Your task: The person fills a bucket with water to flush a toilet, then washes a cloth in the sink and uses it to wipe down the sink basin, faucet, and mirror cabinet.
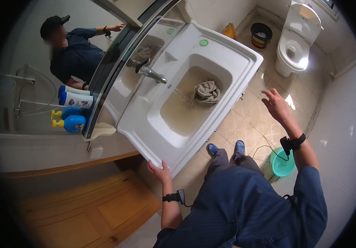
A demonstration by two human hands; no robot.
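Dark blue shirt [244, 202] fills the lower edge of view, below the sink [145, 132]; left hand [160, 170] touches the sink's lower left corner, whether gripping cannot be told; right hand [276, 106] hangs apart from the sink above the tiled floor [248, 132], released, fingers loosely bent; grey cloth [207, 91] lies bunched in the sink's cloudy water [182, 118], right of the tap [153, 74]
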